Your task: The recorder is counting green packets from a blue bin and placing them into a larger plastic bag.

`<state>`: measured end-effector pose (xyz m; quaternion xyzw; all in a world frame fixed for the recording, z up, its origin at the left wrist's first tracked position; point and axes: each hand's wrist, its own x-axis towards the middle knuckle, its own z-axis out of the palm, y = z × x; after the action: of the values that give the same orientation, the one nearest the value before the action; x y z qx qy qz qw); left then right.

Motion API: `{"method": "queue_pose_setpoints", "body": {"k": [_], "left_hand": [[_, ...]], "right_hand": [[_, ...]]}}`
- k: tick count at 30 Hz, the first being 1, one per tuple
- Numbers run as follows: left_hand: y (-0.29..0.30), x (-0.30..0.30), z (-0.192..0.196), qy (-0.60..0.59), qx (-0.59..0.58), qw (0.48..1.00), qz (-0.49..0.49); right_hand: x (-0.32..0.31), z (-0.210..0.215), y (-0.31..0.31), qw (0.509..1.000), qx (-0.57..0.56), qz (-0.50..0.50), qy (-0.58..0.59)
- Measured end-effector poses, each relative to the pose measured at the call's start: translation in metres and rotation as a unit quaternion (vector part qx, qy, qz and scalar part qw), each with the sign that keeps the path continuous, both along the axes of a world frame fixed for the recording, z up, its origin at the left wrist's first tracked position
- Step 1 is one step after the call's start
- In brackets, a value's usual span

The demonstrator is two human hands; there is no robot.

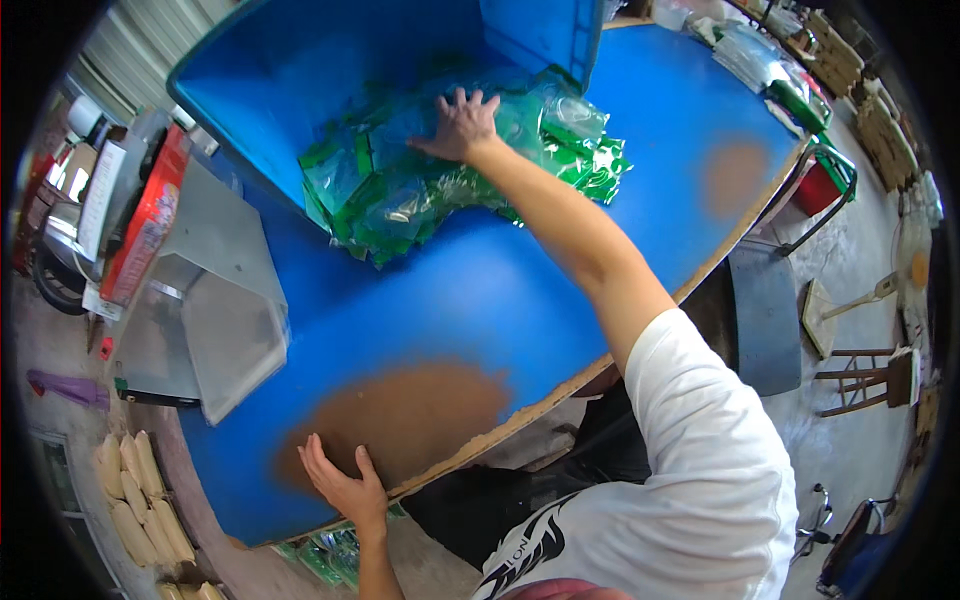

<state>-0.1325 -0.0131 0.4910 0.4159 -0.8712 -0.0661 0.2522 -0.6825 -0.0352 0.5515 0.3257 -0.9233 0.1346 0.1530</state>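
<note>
A large blue plastic bin [250, 130] lies tipped on the tabletop, its mouth toward me. Clear plastic bags with green printing [400, 205] spill out of it in a loose pile. My right hand [465, 125] reaches across the table and rests on top of this pile, fingers spread. Close to the near edge, my left hand [345, 485] is over a worn brown patch of the blue table [400, 310], with its fingers stretched out and nothing in it. Whether the left palm touches the surface I cannot tell.
A grey translucent box [230, 310] stands at the table's left end, beside a red package [150, 215]. More plastic packaging [750, 60] lies at the far right corner. On the floor to the right are a wooden stool [880, 380] and a dark chair [765, 315].
</note>
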Motion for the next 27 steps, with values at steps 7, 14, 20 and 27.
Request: {"method": "queue_pose_setpoints", "body": {"k": [7,14,20,27], "left_hand": [[0.006,0.014,0.002,-0.005,0.002,1.000,0.024],[0.004,-0.008,0.000,-0.012,0.040,0.999,0.005],[0.003,0.008,0.006,-0.032,0.032,0.999,0.023],[0.003,0.013,-0.003,-0.004,0.017,1.000,0.015]], "right_hand": [[0.016,0.058,-0.012,0.980,0.194,0.021,-0.036],[-0.149,-0.003,0.025,0.972,-0.022,0.197,-0.130],[-0.077,-0.006,0.013,0.974,0.023,0.070,-0.213],[0.026,-0.019,0.042,0.993,-0.031,-0.079,-0.081]]}}
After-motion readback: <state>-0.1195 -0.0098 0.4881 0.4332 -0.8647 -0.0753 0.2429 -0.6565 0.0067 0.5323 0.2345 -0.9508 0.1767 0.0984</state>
